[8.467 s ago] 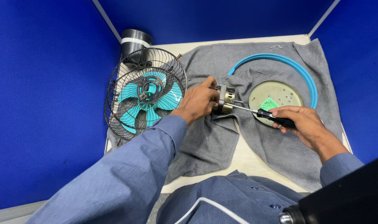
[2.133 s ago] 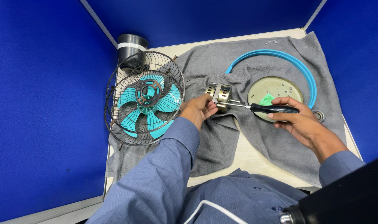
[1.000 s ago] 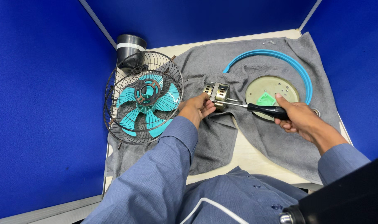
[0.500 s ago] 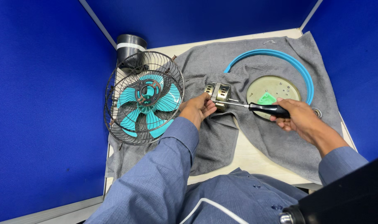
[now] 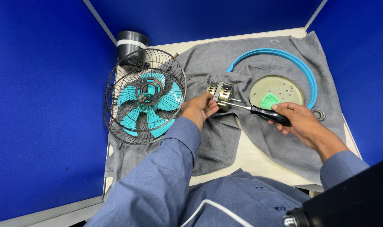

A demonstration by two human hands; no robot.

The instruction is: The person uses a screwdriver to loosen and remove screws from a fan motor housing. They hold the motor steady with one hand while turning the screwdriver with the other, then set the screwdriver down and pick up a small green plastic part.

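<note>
My left hand (image 5: 198, 108) grips a small metal fan motor (image 5: 220, 91) and steadies it on the grey towel (image 5: 225, 138). My right hand (image 5: 298, 120) holds a black-handled screwdriver (image 5: 263, 113); its shaft points left and its tip meets the motor's side. A round metal plate (image 5: 284, 86) with a small green plastic piece (image 5: 269, 101) on it lies just beyond my right hand.
A wire fan guard (image 5: 144, 96) with teal blades (image 5: 146, 107) lies at the left. A dark cylinder (image 5: 131, 42) stands behind it. A blue plastic ring (image 5: 292, 63) arcs around the plate, and a small metal washer (image 5: 317, 114) lies at the right. Blue partition walls (image 5: 40, 92) surround the table.
My right hand has shifted slightly with the screwdriver while its tip stays at the motor. My left hand keeps its hold on the motor.
</note>
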